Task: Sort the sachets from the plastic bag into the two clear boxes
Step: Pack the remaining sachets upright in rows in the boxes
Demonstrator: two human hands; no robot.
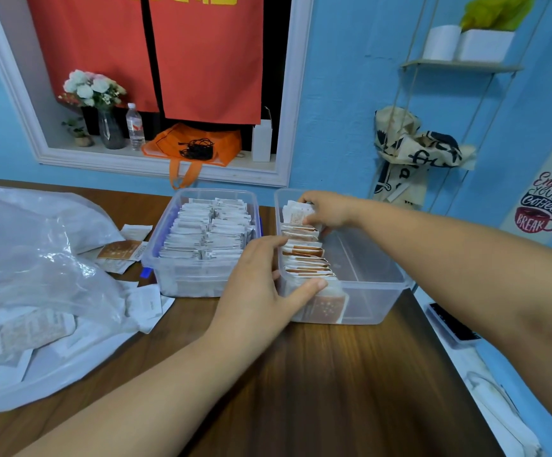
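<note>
Sachets [304, 255] stood on edge in one row along the left wall of the right box [373, 285], the row's long axis running from near to far. The left hand [255, 291] braced the near end, thumb pressed flat on the front packets, its fingers lying fairly straight over the rim. The right hand [329, 209] capped the far end, fingers curled down onto the rearmost packets. Tightening the row would probably mean drawing both hands together along that axis. Unsorted packets lay leftward, in the plastic bag [37, 258] and loose on the worktop [334, 374], beyond the full left box [182, 278].
</note>
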